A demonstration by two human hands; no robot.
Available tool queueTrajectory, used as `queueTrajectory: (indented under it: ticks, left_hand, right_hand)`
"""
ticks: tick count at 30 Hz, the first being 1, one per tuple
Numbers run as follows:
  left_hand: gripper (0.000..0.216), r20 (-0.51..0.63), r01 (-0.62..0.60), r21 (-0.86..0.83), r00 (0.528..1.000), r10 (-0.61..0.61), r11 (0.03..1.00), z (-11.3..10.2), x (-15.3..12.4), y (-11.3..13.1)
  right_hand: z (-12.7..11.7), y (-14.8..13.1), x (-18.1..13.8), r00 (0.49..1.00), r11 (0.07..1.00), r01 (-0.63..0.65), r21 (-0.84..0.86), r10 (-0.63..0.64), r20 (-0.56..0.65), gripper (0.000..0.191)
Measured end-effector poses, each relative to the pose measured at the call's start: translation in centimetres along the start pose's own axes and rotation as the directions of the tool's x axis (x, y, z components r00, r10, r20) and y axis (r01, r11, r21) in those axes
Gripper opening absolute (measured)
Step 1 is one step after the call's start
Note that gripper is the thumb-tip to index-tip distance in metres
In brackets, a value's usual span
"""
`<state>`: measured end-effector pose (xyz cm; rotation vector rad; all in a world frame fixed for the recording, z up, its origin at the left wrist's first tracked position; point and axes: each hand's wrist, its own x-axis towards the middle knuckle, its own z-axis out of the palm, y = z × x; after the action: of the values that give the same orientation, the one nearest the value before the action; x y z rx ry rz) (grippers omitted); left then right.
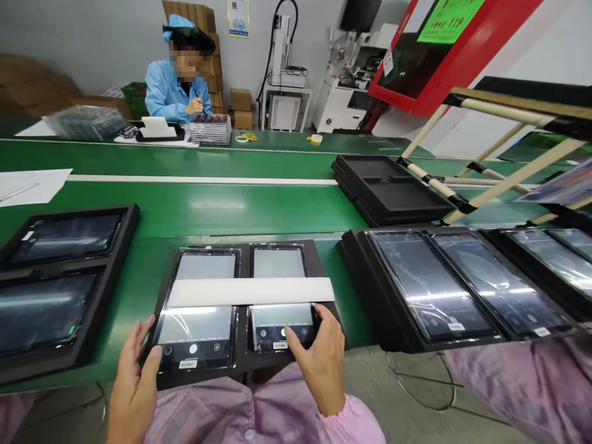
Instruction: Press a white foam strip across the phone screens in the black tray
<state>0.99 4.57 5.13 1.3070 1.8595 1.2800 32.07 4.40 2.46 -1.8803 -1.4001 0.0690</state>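
A black tray (243, 373) lies at the near edge of the green table and holds two glossy screen panels side by side, the left panel (197, 330) and the right panel (282, 320). A white foam strip (250, 291) lies across both. My left hand (134, 382) grips the tray's near left corner, thumb on the left panel's edge. My right hand (319, 361) holds the tray's near right corner, thumb resting on the right panel's lower edge.
More black trays with dark panels stand to the left (60, 283) and right (444, 290). An empty black tray (388, 188) sits further back by a tube rack (499, 148). A person in blue (178, 80) sits across the green conveyor. Paper (30, 185) lies far left.
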Motion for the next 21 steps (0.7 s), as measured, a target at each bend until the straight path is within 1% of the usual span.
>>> queueTrajectory:
  ticks: [3, 5, 8, 10, 12, 14, 16, 21]
  left_hand:
    - [0.067, -0.001, -0.019, 0.037, 1.0, 0.019, 0.999, 0.2, -0.1, -0.3]
    - [0.067, 0.003, -0.045, 0.077, 0.999, 0.045, 0.996, 0.2, -0.1, -0.7]
    - [0.065, 0.01, -0.093, 0.118, 0.996, 0.092, 0.989, 0.3, 0.0, -1.3]
    - [0.063, 0.011, -0.115, 0.128, 0.993, 0.115, 0.985, 0.4, 0.1, -1.6]
    - [0.06, 0.011, -0.128, 0.128, 0.992, 0.128, 0.984, 0.4, 0.0, -1.9]
    - [0.058, 0.016, -0.136, 0.122, 0.991, 0.136, 0.983, 0.3, -0.3, -2.0]
    - [0.056, 0.024, -0.147, 0.122, 0.989, 0.145, 0.982, 0.3, -0.7, -2.1]
    - [0.054, 0.036, -0.187, 0.181, 0.982, 0.183, 0.966, 0.0, -1.6, -2.0]
  right_hand:
    - [0.0, -0.1, 0.0, 1.0, 1.0, 0.002, -0.011, -0.002, -0.005, 0.073]
    - [-0.2, -0.1, -0.1, 1.0, 1.0, -0.014, 0.023, 0.014, 0.008, 0.071]
    - [-0.3, 0.1, -0.2, 1.0, 0.998, -0.018, 0.068, 0.017, 0.013, 0.058]
    - [-0.3, 0.3, -0.4, 1.0, 0.998, 0.019, 0.066, -0.019, -0.006, 0.05]
    - [-0.3, 0.5, -0.7, 0.998, 0.997, 0.057, 0.061, -0.055, -0.021, 0.048]
    - [-0.4, 0.6, -1.0, 0.997, 0.995, 0.079, 0.057, -0.078, -0.02, 0.05]
    - [-0.7, 0.8, -1.1, 0.996, 0.995, 0.085, 0.046, -0.085, 0.002, 0.058]
    - [-1.5, 0.4, -0.8, 0.996, 1.0, 0.014, -0.012, -0.012, 0.089, 0.084]
